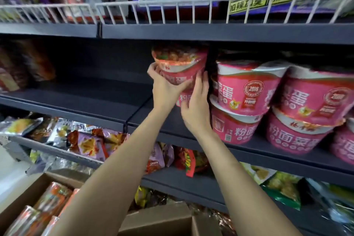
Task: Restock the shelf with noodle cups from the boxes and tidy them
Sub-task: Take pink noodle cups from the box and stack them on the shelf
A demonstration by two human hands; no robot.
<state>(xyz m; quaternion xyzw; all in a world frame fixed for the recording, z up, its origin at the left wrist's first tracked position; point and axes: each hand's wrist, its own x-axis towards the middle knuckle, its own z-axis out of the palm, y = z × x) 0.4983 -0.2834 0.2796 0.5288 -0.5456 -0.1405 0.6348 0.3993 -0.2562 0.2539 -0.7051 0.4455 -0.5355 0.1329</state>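
Observation:
A pink noodle cup (180, 63) is tilted with its lid toward me, on top of another pink cup (182, 99) on the dark middle shelf (95, 101). My left hand (164, 88) grips the tilted cup from below and the left. My right hand (195, 105) lies with straight fingers against the right side of the two cups. Right of them stand stacked pink noodle cups (247, 90) in several columns. At the lower left an open cardboard box (36, 189) holds more cups (53, 197) with orange lids.
A white wire rail (172, 9) fronts the upper shelf, which carries purple packs. Snack bags (92, 143) fill the shelf below. The middle shelf's left part is bare up to dark packets (17, 67) at the far left. A second box flap (162, 218) lies at the bottom.

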